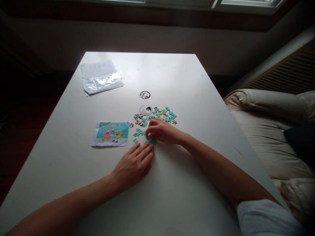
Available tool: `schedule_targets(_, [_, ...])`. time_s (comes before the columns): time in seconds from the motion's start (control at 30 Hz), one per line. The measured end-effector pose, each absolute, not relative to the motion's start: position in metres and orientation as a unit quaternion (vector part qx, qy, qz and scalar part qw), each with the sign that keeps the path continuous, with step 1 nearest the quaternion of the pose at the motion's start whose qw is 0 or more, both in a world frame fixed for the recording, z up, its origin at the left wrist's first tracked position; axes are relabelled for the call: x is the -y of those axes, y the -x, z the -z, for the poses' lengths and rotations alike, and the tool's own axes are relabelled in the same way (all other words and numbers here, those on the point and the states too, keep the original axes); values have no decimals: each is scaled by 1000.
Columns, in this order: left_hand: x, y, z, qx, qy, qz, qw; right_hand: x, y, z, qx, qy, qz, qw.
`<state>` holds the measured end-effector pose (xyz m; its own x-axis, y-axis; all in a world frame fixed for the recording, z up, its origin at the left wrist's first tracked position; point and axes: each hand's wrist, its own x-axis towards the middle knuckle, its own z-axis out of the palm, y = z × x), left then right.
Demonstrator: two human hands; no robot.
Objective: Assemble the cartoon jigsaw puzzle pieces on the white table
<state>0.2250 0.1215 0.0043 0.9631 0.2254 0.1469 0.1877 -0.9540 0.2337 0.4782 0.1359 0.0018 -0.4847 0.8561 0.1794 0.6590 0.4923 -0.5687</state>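
Observation:
Small jigsaw puzzle pieces (171,114), mostly turquoise with some pink and yellow, lie loose on the white table beyond my hands. A few joined turquoise pieces (150,142) rest between my two hands. My left hand (134,163) lies flat with outstretched fingers, its fingertips touching the near side of that cluster. Just above the cluster, my right hand (161,131) has its fingers curled down and drawn together; whatever they hold is hidden. Left of the pieces lies a picture card (112,134) showing pink, pale green and yellow cartoon figures on turquoise.
Papers and a clear plastic sleeve (102,78) lie at the table's far left. Two round fittings, a dark-rimmed hole (145,95) and a grey grommet (145,110), are set in the white table (187,186). A cushioned seat (265,131) stands along the right.

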Motion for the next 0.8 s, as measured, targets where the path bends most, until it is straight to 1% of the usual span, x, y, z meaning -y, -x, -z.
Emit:
schedule_targets(0.27, [-121, -225, -6, -109, -982, -99, 122, -136, -477, 5, 854, 436, -180, 218])
schedule_targets(0.6, [-121, -226, -4, -105, -984, -90, 111, -135, -470, 7, 835, 475, -157, 230])
schedule_targets(0.8, [-121, -225, -5, -106, -984, -89, 113, -135, -474, 6, 838, 458, -182, 232])
